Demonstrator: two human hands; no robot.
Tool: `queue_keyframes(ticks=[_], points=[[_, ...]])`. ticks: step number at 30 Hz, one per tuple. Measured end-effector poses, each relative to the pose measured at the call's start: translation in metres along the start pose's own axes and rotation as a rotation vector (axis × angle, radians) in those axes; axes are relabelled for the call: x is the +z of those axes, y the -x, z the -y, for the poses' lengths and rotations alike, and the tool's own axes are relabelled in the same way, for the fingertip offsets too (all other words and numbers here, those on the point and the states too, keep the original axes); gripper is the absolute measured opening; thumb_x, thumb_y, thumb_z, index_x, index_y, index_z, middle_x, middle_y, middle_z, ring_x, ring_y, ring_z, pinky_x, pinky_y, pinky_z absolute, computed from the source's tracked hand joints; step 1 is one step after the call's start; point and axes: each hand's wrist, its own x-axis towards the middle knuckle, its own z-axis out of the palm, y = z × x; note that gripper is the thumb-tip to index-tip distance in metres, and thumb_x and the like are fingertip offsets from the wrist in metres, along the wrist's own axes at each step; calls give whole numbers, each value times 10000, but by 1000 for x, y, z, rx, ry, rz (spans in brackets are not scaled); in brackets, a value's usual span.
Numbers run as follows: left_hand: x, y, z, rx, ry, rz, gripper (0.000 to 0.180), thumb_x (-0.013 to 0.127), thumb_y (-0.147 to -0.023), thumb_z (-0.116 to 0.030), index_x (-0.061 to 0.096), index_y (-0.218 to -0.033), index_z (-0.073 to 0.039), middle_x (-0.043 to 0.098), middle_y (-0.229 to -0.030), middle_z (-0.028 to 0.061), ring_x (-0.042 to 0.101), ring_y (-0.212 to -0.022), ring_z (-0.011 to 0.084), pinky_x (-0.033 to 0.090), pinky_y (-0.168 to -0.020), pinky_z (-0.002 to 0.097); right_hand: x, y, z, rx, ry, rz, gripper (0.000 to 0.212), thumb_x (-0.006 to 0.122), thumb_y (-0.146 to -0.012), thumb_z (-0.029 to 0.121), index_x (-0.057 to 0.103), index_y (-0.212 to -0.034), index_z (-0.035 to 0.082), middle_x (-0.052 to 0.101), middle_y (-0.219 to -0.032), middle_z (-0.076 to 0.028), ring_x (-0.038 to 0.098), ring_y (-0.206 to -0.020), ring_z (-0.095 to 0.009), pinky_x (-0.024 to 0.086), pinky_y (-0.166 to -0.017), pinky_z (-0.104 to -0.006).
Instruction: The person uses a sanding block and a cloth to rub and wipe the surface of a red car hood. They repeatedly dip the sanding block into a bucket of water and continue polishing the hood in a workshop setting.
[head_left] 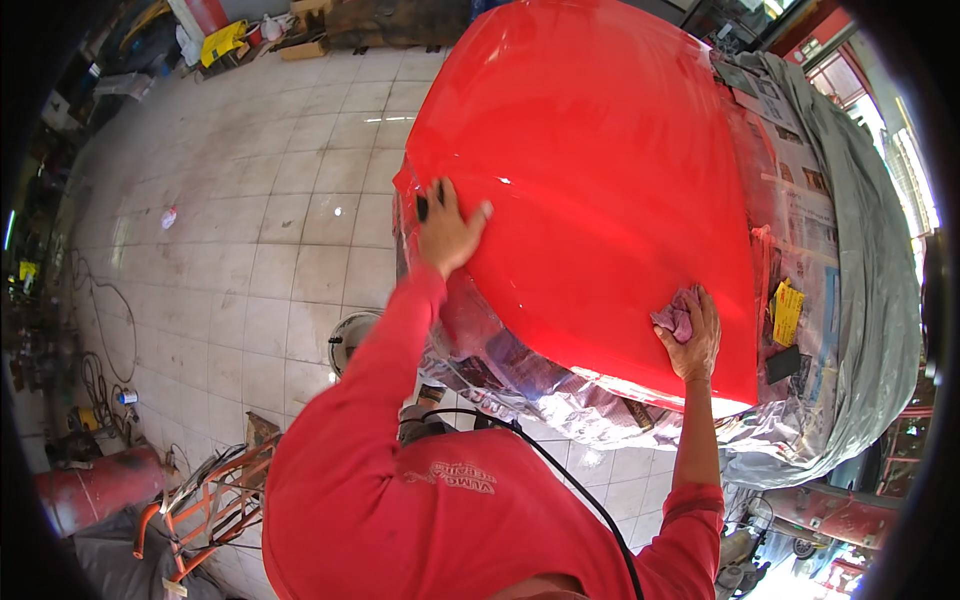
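Note:
A glossy red car hood (590,170) spreads out in front of me. At its left edge is my left hand (450,235), its thumb held away from the fingers. A small black piece (422,208) shows at those fingers, mostly covered by the hand; its kind is unclear. My right hand (695,345) presses a crumpled pinkish-purple cloth (678,314) on the hood near its right front corner, fingers curled over it. Clear plastic sheeting (520,365) and newspaper (800,215) cover the car around the hood.
A yellow packet (787,312) and a flat dark block (783,364) lie on the masked right side. Grey sheeting (870,260) drapes beyond. A bucket (352,335) stands on the tiled floor (240,220). An orange metal frame (205,510) and a red cylinder (100,490) sit lower left. A black hose (560,460) crosses my body.

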Motion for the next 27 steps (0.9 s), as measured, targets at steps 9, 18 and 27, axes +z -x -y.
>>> queue_keyframes(ticks=[9,18,27], points=[[19,48,-14,53,30,-76,1123,541,-1032,-717,175,-1697,110,173,-1753,397,146,-1664,505,267,-1333,540,1,-2,-1,-22,-7,6,887,875,-803,632,633,-1510,155,479,-1692,-146,432,-1546,-420,369,-1264,-572],[14,74,-10,78,17,-69,1019,548,-1067,-633,215,-1688,104,217,-1753,369,251,-1633,505,388,-1276,505,6,-9,8,-52,-7,-39,824,878,-825,602,648,-1485,166,500,-1672,-151,433,-1549,-404,367,-1264,-571],[107,249,-77,270,-238,-131,1053,605,-1043,-612,192,-1696,103,219,-1736,397,245,-1617,557,293,-1317,545,1,3,2,29,-25,9,872,829,-831,691,626,-1519,195,453,-1705,-153,382,-1581,-403,317,-1288,-600]])
